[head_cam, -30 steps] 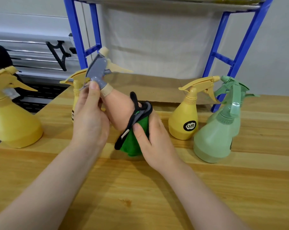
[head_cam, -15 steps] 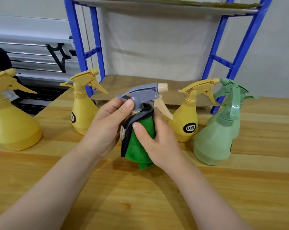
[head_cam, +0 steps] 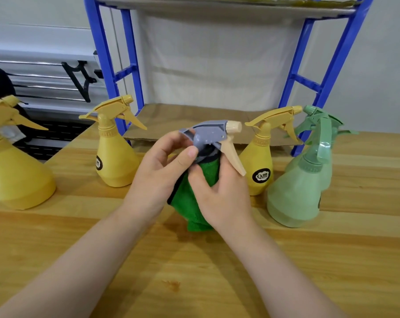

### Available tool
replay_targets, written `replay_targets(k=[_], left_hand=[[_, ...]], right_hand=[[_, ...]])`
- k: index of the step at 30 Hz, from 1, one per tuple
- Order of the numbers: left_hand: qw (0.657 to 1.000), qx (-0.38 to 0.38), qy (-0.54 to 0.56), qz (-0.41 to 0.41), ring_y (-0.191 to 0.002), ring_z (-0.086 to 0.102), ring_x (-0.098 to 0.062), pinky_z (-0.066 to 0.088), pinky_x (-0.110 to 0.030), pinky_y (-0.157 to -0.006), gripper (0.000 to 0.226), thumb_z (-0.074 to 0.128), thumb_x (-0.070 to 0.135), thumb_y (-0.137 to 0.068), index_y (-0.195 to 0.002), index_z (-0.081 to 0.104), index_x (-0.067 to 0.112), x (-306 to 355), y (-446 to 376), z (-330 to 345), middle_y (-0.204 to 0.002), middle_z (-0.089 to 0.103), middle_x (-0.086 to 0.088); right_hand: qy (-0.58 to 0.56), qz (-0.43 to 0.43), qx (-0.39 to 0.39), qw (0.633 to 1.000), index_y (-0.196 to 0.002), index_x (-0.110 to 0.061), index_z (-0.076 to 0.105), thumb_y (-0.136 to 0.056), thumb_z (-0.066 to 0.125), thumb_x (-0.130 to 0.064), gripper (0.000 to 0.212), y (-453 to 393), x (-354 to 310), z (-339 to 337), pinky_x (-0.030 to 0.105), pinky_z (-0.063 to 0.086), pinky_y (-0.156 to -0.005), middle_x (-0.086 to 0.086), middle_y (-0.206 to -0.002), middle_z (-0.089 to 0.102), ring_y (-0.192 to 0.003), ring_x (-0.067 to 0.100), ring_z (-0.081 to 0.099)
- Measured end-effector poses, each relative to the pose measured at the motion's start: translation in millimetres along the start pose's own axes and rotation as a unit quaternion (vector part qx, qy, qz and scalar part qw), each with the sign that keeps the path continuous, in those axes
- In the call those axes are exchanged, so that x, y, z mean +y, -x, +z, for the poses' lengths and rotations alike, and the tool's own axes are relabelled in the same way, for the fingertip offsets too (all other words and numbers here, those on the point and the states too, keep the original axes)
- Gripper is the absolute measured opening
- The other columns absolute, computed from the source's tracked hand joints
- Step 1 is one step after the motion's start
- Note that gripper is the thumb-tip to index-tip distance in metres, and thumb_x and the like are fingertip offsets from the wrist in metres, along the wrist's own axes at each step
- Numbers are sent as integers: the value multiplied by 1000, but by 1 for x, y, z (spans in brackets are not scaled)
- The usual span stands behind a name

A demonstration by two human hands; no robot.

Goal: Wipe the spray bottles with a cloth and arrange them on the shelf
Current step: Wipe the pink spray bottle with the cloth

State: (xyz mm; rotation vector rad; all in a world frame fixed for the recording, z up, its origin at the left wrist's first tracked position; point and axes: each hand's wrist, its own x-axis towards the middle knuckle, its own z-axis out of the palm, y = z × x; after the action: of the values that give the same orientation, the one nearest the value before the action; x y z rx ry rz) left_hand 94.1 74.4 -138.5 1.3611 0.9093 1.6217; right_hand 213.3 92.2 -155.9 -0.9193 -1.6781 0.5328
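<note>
Hands meet at the middle of the light wooden tabletop (head_cam: 217,283), both busy with one spray bottle whose grey trigger head with a beige nozzle and lever (head_cam: 214,136) shows above a green microfibre cloth with a dark edge (head_cam: 192,203). The left hand (head_cam: 157,173) has its thumb and fingers curled round the back and neck of that grey head, pinching it. The right hand (head_cam: 222,193) is wrapped round the cloth, thumb pressed on the green fabric, and the cloth covers the bottle's body so its colour cannot be told. To the left stand two yellow plastic spray bottles, a large one at the frame's edge (head_cam: 13,171) and a smaller one with a black label (head_cam: 116,157). To the right stands another yellow labelled bottle (head_cam: 261,171), just beside two pale green spray bottles (head_cam: 295,193), one behind the other. Behind them rises a blue metal shelf frame (head_cam: 332,65) with a brown cardboard sheet on its lower level (head_cam: 183,120).
</note>
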Motion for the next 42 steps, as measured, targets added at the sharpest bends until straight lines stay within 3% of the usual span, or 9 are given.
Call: replay_targets(k=[6,10,16,20,28,33,35,39,42], left_hand=[[999,1,24,-28,-102,64,-18,50,-34,-86,28,66,15,-82,-110,66,15,-3,3,9,-107,69,-1],[996,35,63,-43,-95,65,-16,52,-36,-84,19,70,17,-78,-96,67,19,-1,1,7,-96,69,1],[984,120,131,-29,-84,68,-11,55,-29,-76,19,62,31,-82,-91,67,16,1,-6,-6,-88,72,1],[978,140,151,-46,-89,69,-12,58,-30,-76,34,58,35,-84,-107,65,10,1,-7,-8,-96,73,-2],[939,225,257,-39,-118,63,-20,49,-44,-103,40,46,46,-96,-117,66,19,8,-20,-26,-113,70,-2],[925,226,304,-43,-110,66,-17,53,-41,-94,53,49,51,-95,-134,59,16,13,-24,-35,-118,69,-2],[931,217,289,-47,-102,69,-16,56,-38,-86,51,55,52,-88,-124,64,16,12,-24,-35,-108,71,-2],[970,153,170,-89,-70,64,-13,58,-34,-75,35,55,50,-86,-70,71,23,11,-19,-26,-70,64,2],[983,91,117,-111,-65,61,-10,54,-27,-72,40,48,34,-100,-68,69,21,9,-15,-18,-70,64,2]], right_hand=[[112,-76,50,990,-120,-9,56,-91,56,-29,35,1,4,0,34,49,-81,1,-106,57,-96,17,54],[131,-85,-9,988,-127,-10,54,-90,61,-25,41,0,6,3,33,47,-91,0,-116,57,-106,16,53],[143,-36,-99,984,-138,-17,44,-93,48,-48,56,3,16,6,30,40,-103,-1,-132,53,-123,14,47],[89,-25,-131,987,-140,-19,42,-93,50,-46,54,5,20,8,34,39,-106,-5,-134,51,-127,12,45],[23,-2,-164,986,-148,-27,27,-93,51,-46,64,4,14,1,23,31,-113,-12,-145,42,-134,-2,35],[-36,8,-163,986,-143,-26,34,-92,46,-51,58,5,14,2,37,40,-108,-9,-136,51,-128,6,45],[-39,6,-167,985,-144,-24,35,-91,46,-50,59,6,14,2,38,39,-109,-8,-137,51,-129,6,45],[-25,-14,-178,984,-137,-27,42,-91,48,-49,52,6,10,2,28,40,-106,-11,-132,54,-125,2,48],[-35,4,-189,981,-130,-29,48,-89,54,-47,45,6,7,2,32,46,-98,-13,-122,60,-115,4,55]])
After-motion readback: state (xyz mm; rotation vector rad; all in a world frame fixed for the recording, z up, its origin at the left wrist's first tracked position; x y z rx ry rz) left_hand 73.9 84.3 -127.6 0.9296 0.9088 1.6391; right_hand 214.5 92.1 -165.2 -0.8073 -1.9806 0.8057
